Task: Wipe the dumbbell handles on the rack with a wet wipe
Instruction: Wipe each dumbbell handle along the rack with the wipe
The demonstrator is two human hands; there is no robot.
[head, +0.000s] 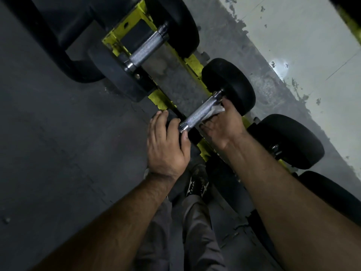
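Yellow rack (192,62) cradles dumbbells; right hand (222,127) clamps the wet wipe (214,112) against a knurled handle (199,112), left hand (166,145) cups the near weight head, above grey floor (48,133).

A dark, scuffed rubber floor (58,133) filled the left of the view, while a pale wall (302,45) with flaking, chipped paint ran along the right. Below, grey trousers (195,231) and a dark lace-up shoe (197,180) stood on the floor.
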